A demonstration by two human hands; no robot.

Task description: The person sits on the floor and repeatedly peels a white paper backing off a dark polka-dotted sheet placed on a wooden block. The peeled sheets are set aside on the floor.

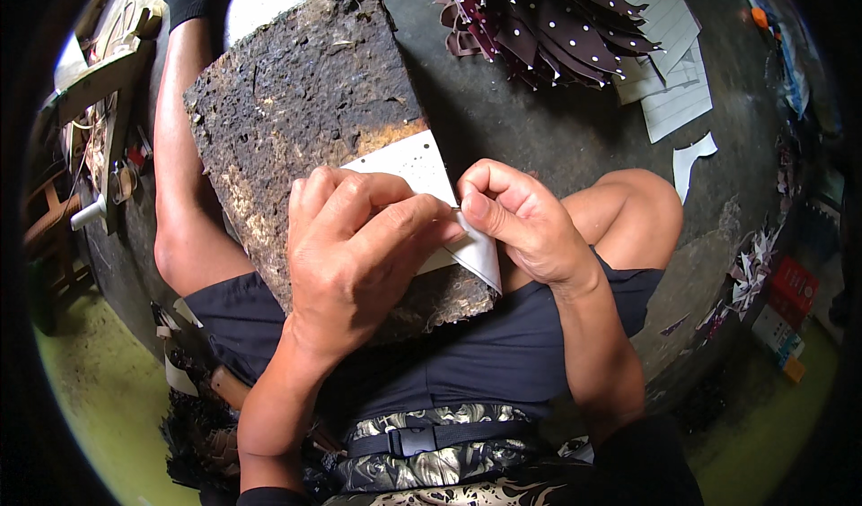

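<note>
A thin white sheet (415, 158) with a few small dark dots lies across the near right part of a rough, dark, worn block (296, 84) at my lap. My left hand (355, 237) rests over the sheet, its thumb and forefinger pinching the right edge. Against those fingertips, my right hand (525, 223) pinches the same edge just past the block's side. A narrow flap of the sheet hangs down below the fingers. Something tiny and dark shows between the fingertips, too small to name.
Dark polka-dotted cut pieces (557, 26) are heaped at the far right, beside lined paper sheets (673, 93). A white scrap (691, 160) lies on the floor nearer. A wooden frame (108, 102) stands at the left, and a red box (792, 292) sits at the right.
</note>
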